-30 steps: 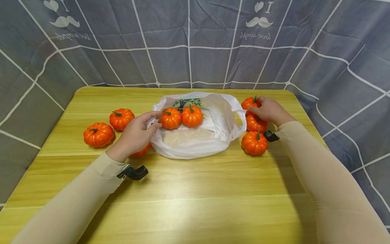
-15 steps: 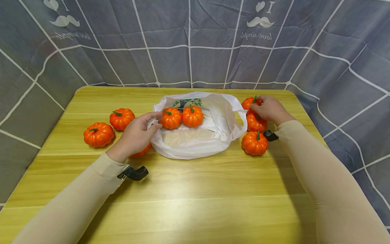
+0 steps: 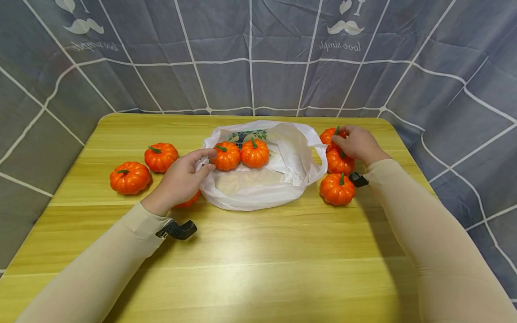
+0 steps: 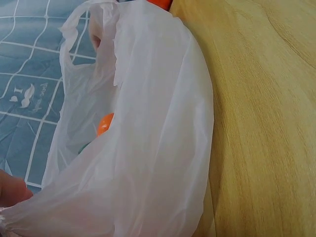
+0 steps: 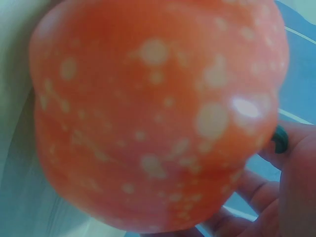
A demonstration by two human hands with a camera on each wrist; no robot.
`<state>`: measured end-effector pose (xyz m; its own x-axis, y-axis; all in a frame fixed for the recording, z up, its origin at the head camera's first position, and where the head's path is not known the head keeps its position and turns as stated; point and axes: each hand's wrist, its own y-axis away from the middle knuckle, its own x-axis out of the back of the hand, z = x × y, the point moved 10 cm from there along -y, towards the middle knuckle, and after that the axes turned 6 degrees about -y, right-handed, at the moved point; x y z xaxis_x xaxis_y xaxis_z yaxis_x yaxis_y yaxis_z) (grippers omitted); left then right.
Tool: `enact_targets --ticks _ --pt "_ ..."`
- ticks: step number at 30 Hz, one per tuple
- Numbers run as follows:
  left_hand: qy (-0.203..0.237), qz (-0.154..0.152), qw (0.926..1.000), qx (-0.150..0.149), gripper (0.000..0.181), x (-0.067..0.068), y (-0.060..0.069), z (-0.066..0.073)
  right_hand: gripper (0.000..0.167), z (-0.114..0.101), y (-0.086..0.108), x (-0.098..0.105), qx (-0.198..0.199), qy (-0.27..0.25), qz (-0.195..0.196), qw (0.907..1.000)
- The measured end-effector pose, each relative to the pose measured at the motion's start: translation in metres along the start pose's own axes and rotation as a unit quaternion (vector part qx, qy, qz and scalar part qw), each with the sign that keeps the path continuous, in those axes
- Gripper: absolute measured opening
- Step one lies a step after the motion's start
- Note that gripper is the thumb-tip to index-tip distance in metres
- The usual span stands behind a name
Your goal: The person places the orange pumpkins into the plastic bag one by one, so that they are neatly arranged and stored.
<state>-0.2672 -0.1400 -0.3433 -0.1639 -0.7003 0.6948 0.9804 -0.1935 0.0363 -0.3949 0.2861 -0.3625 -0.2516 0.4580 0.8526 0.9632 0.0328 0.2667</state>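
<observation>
My left hand (image 3: 179, 179) pinches the left edge of a white plastic bag (image 3: 258, 202), which lies with its mouth spread. In the left wrist view the bag (image 4: 158, 128) bunches up at the fingertips. Inside its mouth sit two orange toy pumpkins, one left (image 3: 227, 160) and one right (image 3: 255, 157). My right hand (image 3: 360, 144) grips the back pumpkin (image 3: 326, 136) of a row on the right; most of its far fingers are hidden. The middle pumpkin (image 3: 339, 165) and front pumpkin (image 3: 337, 192) stand nearer me. A speckled pumpkin (image 5: 153, 113) fills the right wrist view.
Two pumpkins stand left of the bag, one farther back (image 3: 161, 158) and one nearer (image 3: 130, 180). Another pumpkin (image 3: 188, 201) is partly hidden under my left wrist. All rest on a wooden table (image 3: 250, 269), with a grey checked curtain (image 3: 274, 85) behind and along both sides.
Almost nothing moves. My right hand's thumb has shifted slightly up along the back pumpkin; the left hand and the bag stay in place.
</observation>
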Motion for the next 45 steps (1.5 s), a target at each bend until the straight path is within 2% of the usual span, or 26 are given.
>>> enact_targets --ticks 9,20,34,45 --pt "-0.003 -0.004 1.0 0.0 0.045 -0.0022 0.0 -0.0015 0.059 0.0019 -0.0012 0.0003 0.003 -0.001 0.017 0.9998" --pt "-0.007 0.001 0.9999 -0.014 0.043 -0.0032 -0.0009 0.0003 0.051 0.0 0.0028 0.0022 0.011 -0.017 0.038 0.9991" --pt "-0.013 -0.005 0.9998 -0.013 0.042 -0.0051 0.0002 0.0008 0.048 0.0028 0.003 0.003 0.014 -0.045 0.064 0.9969" --pt "-0.037 -0.014 0.9991 -0.011 0.041 -0.0082 0.0001 0.0047 0.048 0.0068 0.0025 0.0028 0.013 -0.062 0.071 0.9955"
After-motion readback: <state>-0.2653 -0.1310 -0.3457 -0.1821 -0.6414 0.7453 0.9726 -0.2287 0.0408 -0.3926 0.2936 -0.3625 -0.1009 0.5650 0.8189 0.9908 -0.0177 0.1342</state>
